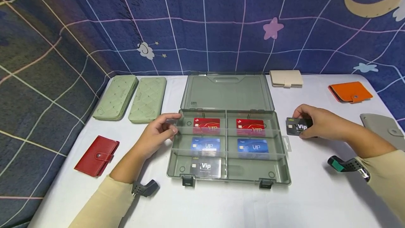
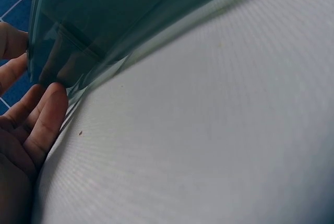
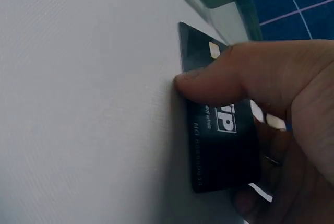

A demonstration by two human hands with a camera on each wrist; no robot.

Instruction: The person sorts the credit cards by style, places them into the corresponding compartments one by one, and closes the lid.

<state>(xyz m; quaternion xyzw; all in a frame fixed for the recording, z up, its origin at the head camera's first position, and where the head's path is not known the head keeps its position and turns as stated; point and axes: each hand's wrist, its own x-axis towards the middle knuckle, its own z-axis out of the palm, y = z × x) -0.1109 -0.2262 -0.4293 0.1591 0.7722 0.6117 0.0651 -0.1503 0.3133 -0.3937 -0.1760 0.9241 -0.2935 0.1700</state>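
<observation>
My right hand [image 1: 322, 121] pinches a black VIP card [image 3: 225, 161] by its edges, between thumb and fingers, to the right of a clear grey divided box [image 1: 250, 177]. The box lies with its lid [image 1: 227, 92] laid back. Its back row holds two red VIP cards, one on the left [image 1: 202, 122] and one on the right [image 1: 245, 123]. Two blue VIP cards, left [image 1: 202, 143] and right [image 1: 248, 144], lie in the middle row. In the front left compartment is another black VIP card [image 1: 197, 171]. My left hand [image 1: 156, 133] touches the box's left side with its fingertips.
Two green quilted wallets, one outer [image 1: 115, 96] and one inner [image 1: 148, 97], lie back left, with a red card holder [image 1: 91, 154] nearer. At right are a cream wallet [image 1: 281, 77], an orange one [image 1: 351, 90] and a grey one [image 1: 378, 126]. Patterned cloth [image 1: 221, 38] hangs behind.
</observation>
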